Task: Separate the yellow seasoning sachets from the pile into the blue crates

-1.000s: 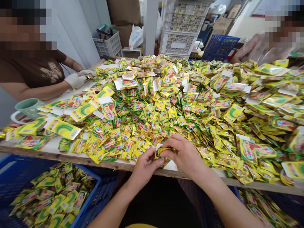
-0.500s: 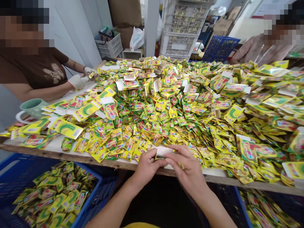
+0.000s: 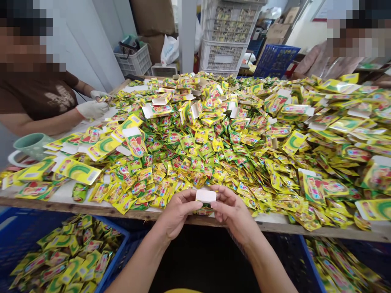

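Note:
Between my two hands, over the table's front edge, is a small printed box (image 3: 205, 196) with its white end flap facing up. My left hand (image 3: 181, 211) grips the box's left side, thumb along the flap. On the other side my right hand (image 3: 230, 209) pinches it, thumb at the flap's right corner. The box's lower part is mostly hidden by my fingers. Just beyond my hands lies a heap of small yellow and green sachets (image 3: 195, 162). Open printed boxes (image 3: 159, 110) with white flaps rest on top of the heap.
Blue crates (image 3: 120, 248) with filled packs stand below the table edge (image 3: 91, 205), left and right. A green mug (image 3: 33, 143) sits at the left. A co-worker's gloved hands (image 3: 91, 109) work at the far left; another person sits at the right. Stacked white crates (image 3: 224, 55) stand behind.
My right hand has shifted from across the flap to the box's right side, and the white flap now faces me. The view has swung slightly right.

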### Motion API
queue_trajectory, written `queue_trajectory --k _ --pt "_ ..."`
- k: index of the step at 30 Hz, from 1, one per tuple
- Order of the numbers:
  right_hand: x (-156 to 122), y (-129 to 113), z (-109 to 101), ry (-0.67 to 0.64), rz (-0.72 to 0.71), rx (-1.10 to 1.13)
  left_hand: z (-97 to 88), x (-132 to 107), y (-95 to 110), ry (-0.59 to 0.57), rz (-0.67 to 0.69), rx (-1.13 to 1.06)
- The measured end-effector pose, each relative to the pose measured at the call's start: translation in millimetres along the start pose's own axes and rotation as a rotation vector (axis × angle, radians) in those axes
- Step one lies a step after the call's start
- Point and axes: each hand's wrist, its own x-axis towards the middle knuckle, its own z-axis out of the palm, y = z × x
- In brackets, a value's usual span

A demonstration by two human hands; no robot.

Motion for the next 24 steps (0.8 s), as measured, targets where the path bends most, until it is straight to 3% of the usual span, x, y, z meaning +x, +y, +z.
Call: queue_trajectory --k 5,9,13,19,24 --pt "12.7 -1.4 1.7 0.040 -0.307 -0.328 -5.3 11.5 -2.3 0.172 0.210 0.221" --pt "20.2 -3.2 2.9 0.049 -0.262 -0.348 -4.9 14.1 -6.4 0.208 0.340 0.448" --pt "19.8 1.7 2.9 0.104 -0.246 -0.342 -0.5 14.0 -8.6 0.235 0.345 0.451" --pt "16.8 1.6 2.7 0.141 -0.288 -0.406 -0.2 17.6 -2.1 0.173 0.482 0.620" --pt "6.4 0.2 2.1 0.084 -0.573 -0.688 -9.7 9.0 -4.1 0.030 0.595 0.682"
